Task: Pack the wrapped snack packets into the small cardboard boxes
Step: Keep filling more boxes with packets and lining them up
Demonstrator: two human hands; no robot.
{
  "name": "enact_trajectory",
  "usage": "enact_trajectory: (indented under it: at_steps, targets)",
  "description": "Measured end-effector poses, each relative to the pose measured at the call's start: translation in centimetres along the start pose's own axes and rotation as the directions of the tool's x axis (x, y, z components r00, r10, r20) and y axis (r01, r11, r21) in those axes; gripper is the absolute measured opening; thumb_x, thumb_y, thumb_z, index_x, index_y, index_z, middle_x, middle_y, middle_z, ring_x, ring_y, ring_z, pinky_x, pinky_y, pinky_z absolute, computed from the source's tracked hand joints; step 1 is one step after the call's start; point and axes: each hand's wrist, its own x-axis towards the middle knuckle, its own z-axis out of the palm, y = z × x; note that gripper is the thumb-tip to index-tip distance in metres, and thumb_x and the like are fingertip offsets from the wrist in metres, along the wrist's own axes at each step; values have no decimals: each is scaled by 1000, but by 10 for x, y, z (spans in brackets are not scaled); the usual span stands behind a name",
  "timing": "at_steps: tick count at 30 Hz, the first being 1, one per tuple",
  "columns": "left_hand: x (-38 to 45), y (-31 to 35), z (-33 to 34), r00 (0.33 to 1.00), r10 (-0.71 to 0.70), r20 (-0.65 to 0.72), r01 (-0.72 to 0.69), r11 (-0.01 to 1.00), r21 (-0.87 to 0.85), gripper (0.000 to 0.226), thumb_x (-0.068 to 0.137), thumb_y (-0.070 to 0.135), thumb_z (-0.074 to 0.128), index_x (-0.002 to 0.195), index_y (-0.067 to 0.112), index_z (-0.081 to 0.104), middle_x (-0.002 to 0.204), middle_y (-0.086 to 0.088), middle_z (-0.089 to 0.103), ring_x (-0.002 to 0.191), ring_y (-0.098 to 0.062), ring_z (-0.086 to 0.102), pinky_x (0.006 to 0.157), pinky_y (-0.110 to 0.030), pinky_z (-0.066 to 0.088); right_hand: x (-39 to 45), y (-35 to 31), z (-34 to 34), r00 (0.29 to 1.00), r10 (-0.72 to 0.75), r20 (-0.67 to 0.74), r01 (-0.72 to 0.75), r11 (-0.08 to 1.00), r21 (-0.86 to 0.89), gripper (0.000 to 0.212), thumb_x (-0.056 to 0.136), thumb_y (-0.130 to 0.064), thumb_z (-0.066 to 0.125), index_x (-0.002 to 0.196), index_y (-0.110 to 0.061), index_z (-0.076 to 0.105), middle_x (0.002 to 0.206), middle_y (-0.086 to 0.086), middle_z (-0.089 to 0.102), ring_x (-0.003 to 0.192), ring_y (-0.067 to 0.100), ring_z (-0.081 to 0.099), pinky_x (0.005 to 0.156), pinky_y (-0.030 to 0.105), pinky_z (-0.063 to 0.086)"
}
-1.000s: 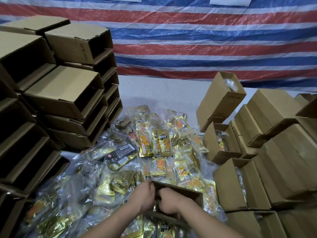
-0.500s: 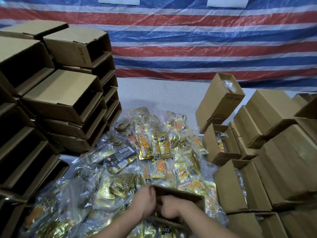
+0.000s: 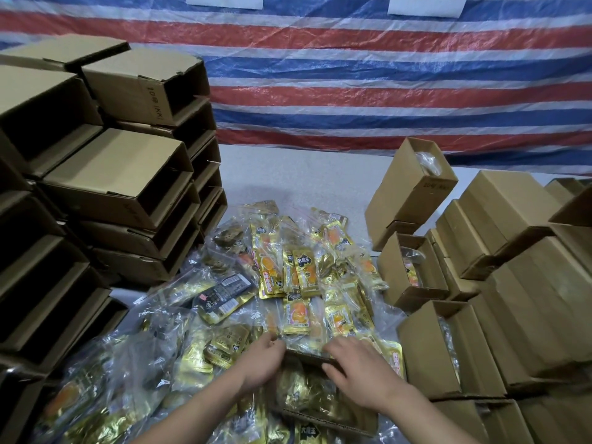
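I noted the small box (image 3: 323, 389) lying open on the packet heap (image 3: 288, 283), hemmed closely by empty box stacks (image 3: 105, 187) to its left and filled boxes (image 3: 448, 347) to its right; bare table (image 3: 288, 174) showed only beyond the heap. My left hand (image 3: 261, 360) gripped the box's left wall, fingers curled over the far rim. My right hand (image 3: 358, 370) lay flat, fingers extended, pressing the far rim. Wrapped gold packets (image 3: 304, 392) sat inside the box. A striped tarp (image 3: 352, 75) hung behind.
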Motion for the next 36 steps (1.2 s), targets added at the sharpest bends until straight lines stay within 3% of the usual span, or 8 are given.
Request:
enact_trajectory:
  at_steps: [3,5,9,12,16,22,28,36]
  targets:
    - [8,3,-21,983,64,-170,-76,995,-63,25,105,29,40,116,18,60,101,-1,67,68,-2,62,59,-24,54,7,3,0,999,50,5,-49,996,-75,32,102,-48,38,109,-22,57,104,-4,62,97,19,60,78,32,43]
    - [23,6,-43,933,127,-338,-111,992,68,16,102,28,46,108,20,59,99,1,66,58,-1,60,50,-22,49,13,7,-6,997,78,-15,-78,996,-37,43,97,-59,39,115,-24,58,106,-5,63,95,17,60,79,34,48]
    - [65,-2,-85,916,153,-372,65,857,511,50,95,41,59,135,13,49,126,-8,59,107,-23,59,89,-37,51,16,7,-11,995,79,62,-79,997,11,68,89,-75,38,135,-27,52,127,-5,61,113,16,58,92,34,48]
    - [88,-9,-102,959,67,-275,156,688,709,75,86,61,61,142,16,39,130,-8,55,115,-26,55,95,-40,48,17,3,-14,990,99,102,-115,979,167,71,91,-76,34,143,-28,46,140,-8,53,125,13,52,102,34,43]
    - [102,-23,-104,980,-47,-196,176,674,717,81,80,60,69,141,16,39,137,-9,51,122,-27,51,99,-40,47,20,1,-26,990,136,46,-143,918,370,59,94,-72,29,126,-32,57,120,-13,60,105,1,54,94,31,47]
    - [111,-29,-89,958,-13,-285,230,628,744,78,76,53,75,138,17,45,145,-13,39,135,-31,37,111,-47,36,18,10,-36,988,150,-25,-121,875,469,33,89,-74,31,86,-49,52,91,-18,58,87,0,55,81,26,48]
    - [113,-40,-90,947,-157,-281,302,736,605,93,68,65,79,138,23,35,137,-11,49,126,-31,49,101,-46,44,14,15,-28,985,172,-15,-142,855,499,40,91,-67,38,94,-36,62,94,-15,62,87,3,58,82,28,51]
    - [110,-35,-92,944,-203,-259,326,689,647,89,69,70,71,139,20,46,127,-4,59,115,-25,57,98,-37,48,15,15,-23,979,199,39,-191,840,508,34,96,-58,47,104,-31,65,99,-14,64,88,4,59,80,23,50]
